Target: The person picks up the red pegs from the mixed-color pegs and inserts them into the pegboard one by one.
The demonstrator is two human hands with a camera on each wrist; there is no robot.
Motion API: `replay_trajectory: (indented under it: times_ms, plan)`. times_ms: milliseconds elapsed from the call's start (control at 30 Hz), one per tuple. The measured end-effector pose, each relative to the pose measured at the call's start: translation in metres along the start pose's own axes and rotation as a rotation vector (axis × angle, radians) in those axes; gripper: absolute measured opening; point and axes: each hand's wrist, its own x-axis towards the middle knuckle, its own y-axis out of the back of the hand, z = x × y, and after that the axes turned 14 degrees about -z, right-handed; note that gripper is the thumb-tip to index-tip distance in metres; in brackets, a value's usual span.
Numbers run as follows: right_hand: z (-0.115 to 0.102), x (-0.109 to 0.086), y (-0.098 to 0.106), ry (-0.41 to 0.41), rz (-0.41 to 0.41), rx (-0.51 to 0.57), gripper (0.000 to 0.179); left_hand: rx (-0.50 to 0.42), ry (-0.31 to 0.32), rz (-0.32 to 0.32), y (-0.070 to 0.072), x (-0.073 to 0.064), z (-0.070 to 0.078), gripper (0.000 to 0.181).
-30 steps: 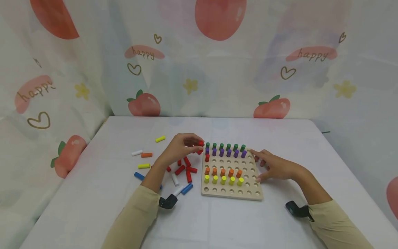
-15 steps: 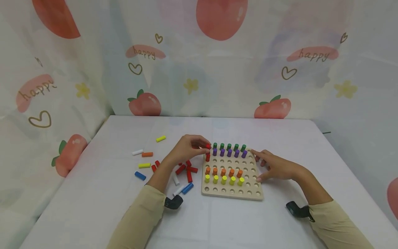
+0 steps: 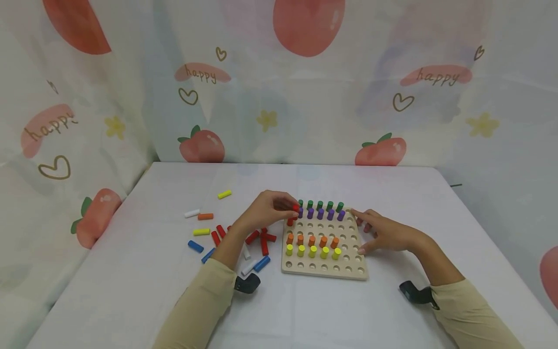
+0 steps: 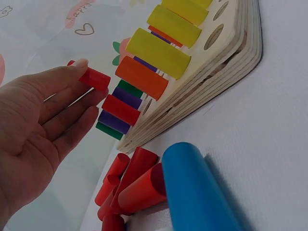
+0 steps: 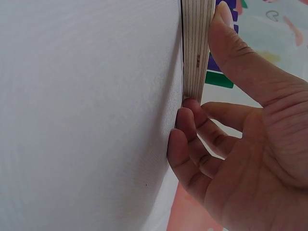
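My left hand (image 3: 269,209) pinches a red peg (image 4: 97,79) between thumb and fingertips. It holds the peg over the far left part of a wooden pegboard (image 3: 322,272), close to the purple pegs (image 3: 320,214). One red peg (image 4: 120,110) stands in the board's left column, just below the held one. Green pegs (image 3: 330,206) line the far row; orange pegs (image 3: 311,241) and yellow pegs (image 3: 313,251) fill rows nearer me. At the board's right side, my right hand (image 3: 388,232) rests its thumb and relaxed fingers against the edge.
Loose red pegs (image 3: 264,246) lie left of the board, partly behind my left forearm. Blue pegs (image 3: 262,263), white pegs (image 3: 192,213), yellow pegs (image 3: 202,232) and an orange peg (image 3: 206,216) are scattered farther left. A patterned cloth (image 3: 314,116) hangs behind the table.
My left hand has carried the red peg rightward, from beside the board to over its far left part. My right hand stays in place at the board's edge.
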Motion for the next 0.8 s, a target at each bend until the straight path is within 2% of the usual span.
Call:
replay_trajectory:
  times_ms: [433, 800]
  plan:
    - [0.000, 0.002, 0.000, 0.007, -0.007, -0.005, 0.106, -0.019, 0.014, -0.053, -0.011, 0.009, -0.005, 0.023]
    - [0.000, 0.000, 0.001, -0.016, -0.012, 0.009, 0.108, -0.022, 0.034, -0.073, -0.017, 0.012, -0.006, 0.021]
